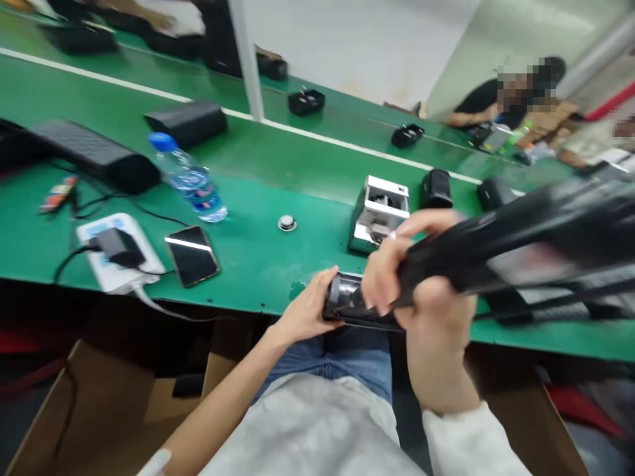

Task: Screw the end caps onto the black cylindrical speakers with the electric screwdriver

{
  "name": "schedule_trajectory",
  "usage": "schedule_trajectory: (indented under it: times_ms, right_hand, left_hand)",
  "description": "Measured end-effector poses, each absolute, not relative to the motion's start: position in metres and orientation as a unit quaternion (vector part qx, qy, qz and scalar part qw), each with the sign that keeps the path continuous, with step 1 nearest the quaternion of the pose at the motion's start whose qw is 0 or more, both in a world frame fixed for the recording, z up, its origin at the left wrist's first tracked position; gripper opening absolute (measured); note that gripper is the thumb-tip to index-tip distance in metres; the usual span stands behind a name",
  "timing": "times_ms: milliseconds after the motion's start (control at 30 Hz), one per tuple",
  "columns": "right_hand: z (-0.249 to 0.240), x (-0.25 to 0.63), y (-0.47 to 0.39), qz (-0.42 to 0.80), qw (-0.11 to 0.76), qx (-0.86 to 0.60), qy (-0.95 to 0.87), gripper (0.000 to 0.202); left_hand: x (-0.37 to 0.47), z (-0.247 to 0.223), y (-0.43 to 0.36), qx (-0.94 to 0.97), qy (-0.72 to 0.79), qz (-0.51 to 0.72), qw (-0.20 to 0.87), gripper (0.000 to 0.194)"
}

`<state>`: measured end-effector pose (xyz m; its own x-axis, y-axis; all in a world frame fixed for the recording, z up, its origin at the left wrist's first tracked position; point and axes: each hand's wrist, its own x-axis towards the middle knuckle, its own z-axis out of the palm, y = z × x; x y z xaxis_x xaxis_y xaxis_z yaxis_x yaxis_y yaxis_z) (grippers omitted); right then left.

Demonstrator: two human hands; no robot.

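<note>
My left hand (310, 304) grips the left end of a black boxy device (350, 297) at the table's front edge, above my lap. In my right hand (431, 297) is a long black electric screwdriver (496, 238), blurred by motion, with its body reaching up to the right. Its lower end points down at the device; the tip is hidden by my fingers, so I cannot tell whether it touches. Just beyond my right hand stands a silver open-topped metal fixture (380, 208). A small round silver part (286, 223) lies to its left.
On the left of the green table (248, 264) are a phone (192, 256), a white power strip (122, 254) with a black plug, a water bottle (191, 178) and black speaker-like housings (188, 122). A person (491, 99) sits across at the back right. Open cartons (109, 410) flank my legs.
</note>
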<state>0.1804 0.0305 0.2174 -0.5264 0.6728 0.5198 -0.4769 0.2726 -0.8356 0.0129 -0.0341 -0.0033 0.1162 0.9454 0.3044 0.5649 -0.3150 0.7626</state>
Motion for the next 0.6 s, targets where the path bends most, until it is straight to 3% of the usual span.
schedule_trajectory:
  times_ms: [67,167,233,433,600]
  right_hand:
    - [0.245,0.189,0.049,0.557,0.567,-0.095,-0.600,0.022]
    - [0.266,0.195,0.089,0.385,0.710,-0.139,-0.573,0.015]
    - [0.263,0.194,0.121,0.292,0.750,-0.164,-0.571,0.013]
    - [0.224,0.170,0.191,0.271,0.700,-0.240,-0.616,0.051]
    - [0.203,0.152,0.211,0.297,0.683,-0.242,-0.622,0.041]
  left_hand:
    - [0.011,-0.007,-0.034,0.712,0.531,0.395,0.235,0.133]
    - [0.009,-0.008,-0.035,0.711,0.534,0.390,0.241,0.135]
    - [0.008,-0.006,-0.036,0.708,0.537,0.389,0.245,0.135]
    - [0.008,-0.001,-0.036,0.705,0.539,0.389,0.249,0.135]
    - [0.008,-0.001,-0.036,0.705,0.537,0.391,0.249,0.134]
